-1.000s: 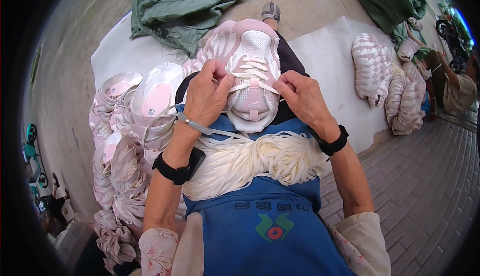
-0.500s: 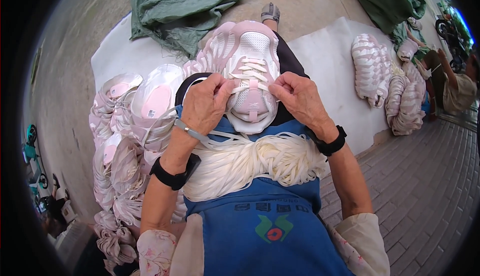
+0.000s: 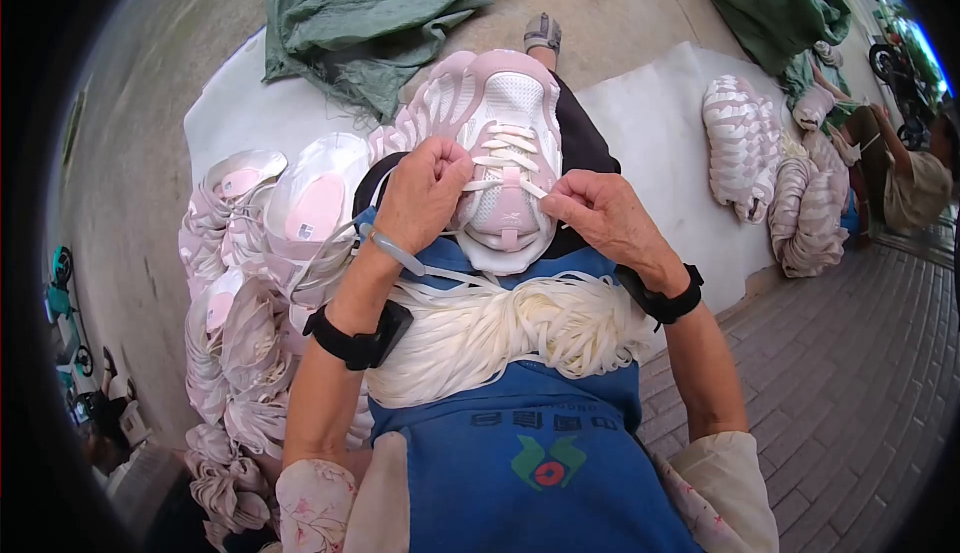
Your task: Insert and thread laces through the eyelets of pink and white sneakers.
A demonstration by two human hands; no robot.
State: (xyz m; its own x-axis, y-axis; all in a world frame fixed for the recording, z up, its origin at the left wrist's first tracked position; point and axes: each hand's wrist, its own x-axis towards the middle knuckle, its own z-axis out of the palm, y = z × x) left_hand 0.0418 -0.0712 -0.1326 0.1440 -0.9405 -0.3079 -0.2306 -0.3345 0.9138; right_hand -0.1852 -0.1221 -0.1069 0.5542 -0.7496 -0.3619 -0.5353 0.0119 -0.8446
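A pink and white shoe upper lies across my lap, its toe pointing away from me, with a cream shoelace threaded through its upper rows. At its left edge, my left hand is closed in a pinch on the lace. My right hand pinches the lace's other end at the right side, holding it drawn out from the tongue. Behind this upper, several matching uppers stand nested in a row. A thick bundle of cream laces rests on my blue apron, nearer my body.
Stacks of pink and white uppers stand at my left. A green sack lies ahead on a white sheet. More stacked uppers are at the right, beside a seated person and another green sack.
My right hand has shifted slightly right and down, and a length of lace now shows between it and the tongue. The left hand has barely moved.
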